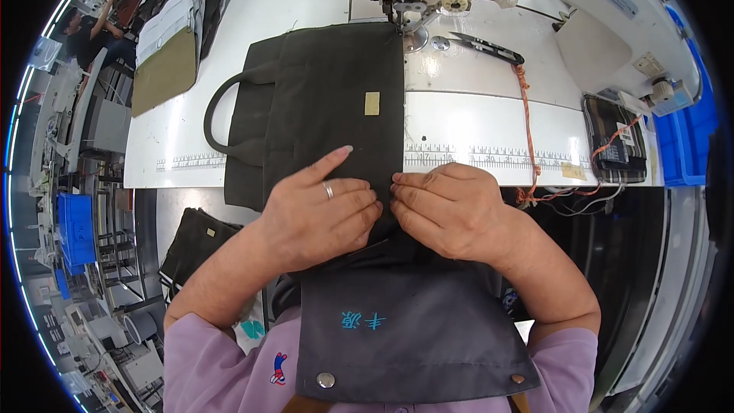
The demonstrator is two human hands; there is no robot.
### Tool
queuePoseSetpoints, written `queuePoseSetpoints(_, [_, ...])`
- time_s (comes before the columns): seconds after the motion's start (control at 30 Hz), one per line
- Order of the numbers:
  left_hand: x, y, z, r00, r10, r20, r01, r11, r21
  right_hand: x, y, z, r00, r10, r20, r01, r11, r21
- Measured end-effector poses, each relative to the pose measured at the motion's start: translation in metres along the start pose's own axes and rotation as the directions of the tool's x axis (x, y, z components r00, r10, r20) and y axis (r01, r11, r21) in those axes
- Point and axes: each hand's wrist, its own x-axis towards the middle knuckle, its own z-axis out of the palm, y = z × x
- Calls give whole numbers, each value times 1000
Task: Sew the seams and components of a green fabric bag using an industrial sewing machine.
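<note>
A dark olive-black fabric bag piece with a looped handle lies flat on the white sewing table, its far right corner under the needle area of a sewing machine. A small yellow tag sits on the cloth. My left hand, a ring on one finger, presses on the near part of the fabric, thumb spread away from the fingers. My right hand pinches the right edge of the cloth near the table's front edge, fingertips close to the left ones. The near end of the cloth hangs toward my lap.
Thread snips on an orange cord lie right of the needle. A dark striped pouch rests at the table's right end. Stacked cloth pieces lie at the far left, and folded dark fabric sits lower left. A person works in the background.
</note>
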Motion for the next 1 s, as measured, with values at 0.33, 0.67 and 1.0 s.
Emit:
queuePoseSetpoints(0.33, [44, -57, 21, 948, -149, 280, 194, 971, -141, 0, 3, 1, 999, 24, -33, -23, 999, 26])
queuePoseSetpoints(0.67, [48, -74, 34, 950, -150, 276, 216, 949, -229, 7, 26, -3, 996, 71, 45, -74, 995, 69])
queuePoseSetpoints(1.0, [70, -111, 46, 980, -140, 141, 155, 982, -106, 21, 73, 8, 990, 130, 55, -137, 980, 147])
